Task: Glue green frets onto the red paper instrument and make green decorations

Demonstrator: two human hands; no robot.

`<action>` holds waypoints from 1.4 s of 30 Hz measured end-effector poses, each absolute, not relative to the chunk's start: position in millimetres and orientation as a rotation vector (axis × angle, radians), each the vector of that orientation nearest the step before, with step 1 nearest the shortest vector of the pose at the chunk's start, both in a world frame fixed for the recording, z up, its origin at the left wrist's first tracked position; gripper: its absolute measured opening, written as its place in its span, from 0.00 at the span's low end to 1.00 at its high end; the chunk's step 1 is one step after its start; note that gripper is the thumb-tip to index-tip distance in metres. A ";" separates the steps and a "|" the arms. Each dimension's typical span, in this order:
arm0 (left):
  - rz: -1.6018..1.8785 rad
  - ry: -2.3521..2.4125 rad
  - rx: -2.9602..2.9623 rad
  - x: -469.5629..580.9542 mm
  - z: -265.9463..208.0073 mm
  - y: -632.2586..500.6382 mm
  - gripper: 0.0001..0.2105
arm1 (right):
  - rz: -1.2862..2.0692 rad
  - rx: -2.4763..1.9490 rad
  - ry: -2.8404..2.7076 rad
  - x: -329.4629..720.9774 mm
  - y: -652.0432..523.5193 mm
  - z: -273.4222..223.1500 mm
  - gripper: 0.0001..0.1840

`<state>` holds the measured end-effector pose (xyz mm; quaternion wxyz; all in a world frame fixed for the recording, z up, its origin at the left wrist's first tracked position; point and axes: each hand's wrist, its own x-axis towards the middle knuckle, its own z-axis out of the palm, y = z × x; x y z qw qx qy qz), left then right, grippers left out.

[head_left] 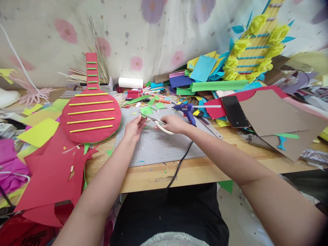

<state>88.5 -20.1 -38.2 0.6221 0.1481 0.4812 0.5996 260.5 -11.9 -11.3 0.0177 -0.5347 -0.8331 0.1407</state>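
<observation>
Over the grey cutting mat (164,150), my left hand (133,130) pinches a thin green strip (144,116) between thumb and fingers. My right hand (174,123) grips a pair of scissors with white handles (165,129). The scissor blades point left and meet the green strip near my left fingertips; whether they are closed on it I cannot make out. To the left stands a red paper-covered lute-like shape (91,118), with yellow bars across its round body and short green bars on its neck.
A blue glue gun (188,111) lies behind my right hand, its black cord (179,165) crossing the table edge. A metal ruler (211,128), a phone (233,111) and brown cardboard (274,116) lie right. Red paper (51,174) covers the left. A yellow-flowered instrument (252,51) stands behind.
</observation>
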 end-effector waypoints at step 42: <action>1.457 1.314 0.787 89.7 -54.4 -16.2 0.02 | 0.905 -1.349 -1.499 335.5 -11.5 -20.8 0.25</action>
